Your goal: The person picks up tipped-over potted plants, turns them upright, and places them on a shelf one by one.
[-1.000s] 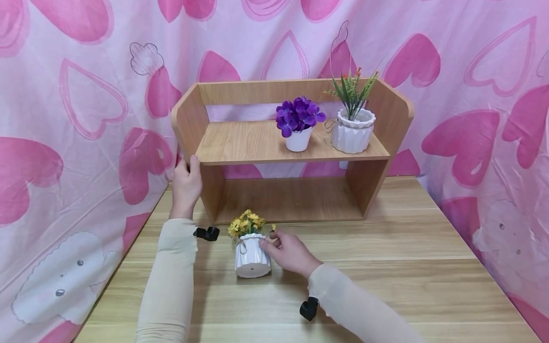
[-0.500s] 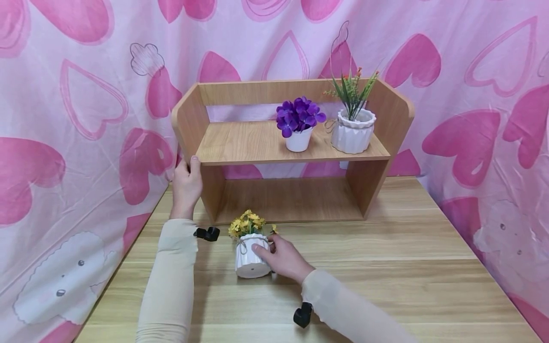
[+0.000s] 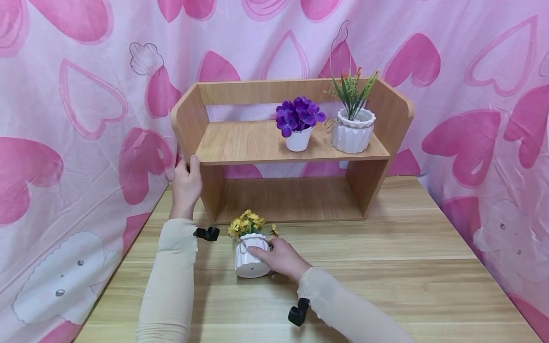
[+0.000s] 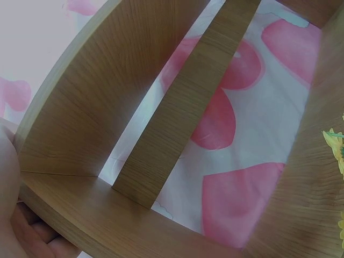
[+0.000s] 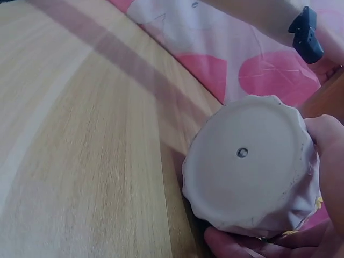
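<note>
Head: bright, even; soft shadow on table (image 3: 386, 267) at 7 o'clock | Left wrist: dimmer, curtain (image 4: 40, 40) washed pale at 10 o'clock | Right wrist: hazy, shadow band at 11 o'clock

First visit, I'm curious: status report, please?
Left fingers gripping shelf. Right fingers holding tipped yellow-flowered pot. Nothing seen in the way.

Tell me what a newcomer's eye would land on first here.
Probably the vivid purple flowers on the upper board of the wooden shelf, left of the green plant. Next, the yellow-flowered pot in front of the shelf, tipped so its base shows and gripped by the right hand. Behind spreads a pink heart-patterned curtain.
</note>
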Motion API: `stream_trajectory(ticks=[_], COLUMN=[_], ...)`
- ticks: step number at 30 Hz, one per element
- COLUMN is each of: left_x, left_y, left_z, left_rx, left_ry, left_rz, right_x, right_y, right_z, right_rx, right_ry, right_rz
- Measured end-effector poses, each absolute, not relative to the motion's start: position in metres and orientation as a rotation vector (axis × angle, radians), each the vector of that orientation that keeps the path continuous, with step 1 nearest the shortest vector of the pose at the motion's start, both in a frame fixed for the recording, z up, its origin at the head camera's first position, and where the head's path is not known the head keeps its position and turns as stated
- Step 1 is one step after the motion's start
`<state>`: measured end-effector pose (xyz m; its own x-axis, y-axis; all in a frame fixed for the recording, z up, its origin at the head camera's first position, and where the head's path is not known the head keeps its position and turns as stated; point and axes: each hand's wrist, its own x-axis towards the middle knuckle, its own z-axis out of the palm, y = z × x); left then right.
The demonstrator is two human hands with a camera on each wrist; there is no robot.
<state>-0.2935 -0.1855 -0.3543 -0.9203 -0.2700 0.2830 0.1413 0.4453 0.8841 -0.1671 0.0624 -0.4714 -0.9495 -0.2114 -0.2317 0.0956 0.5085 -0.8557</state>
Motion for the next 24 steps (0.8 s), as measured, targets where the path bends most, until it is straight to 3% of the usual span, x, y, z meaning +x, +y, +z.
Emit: stream_trajectory(ticks=[24], left_x=[-0.2927], left_y=[-0.1850], left_z=[-0.3527], left_rx=[0.146], left_ry=[-2.356], left_rz=[-1.547], right_x=[-0.1607], right_y=[0.0633], right_z=[-0.4705], right_rx=[0.185], right_ry=[2.229], right_rz=[-1.620])
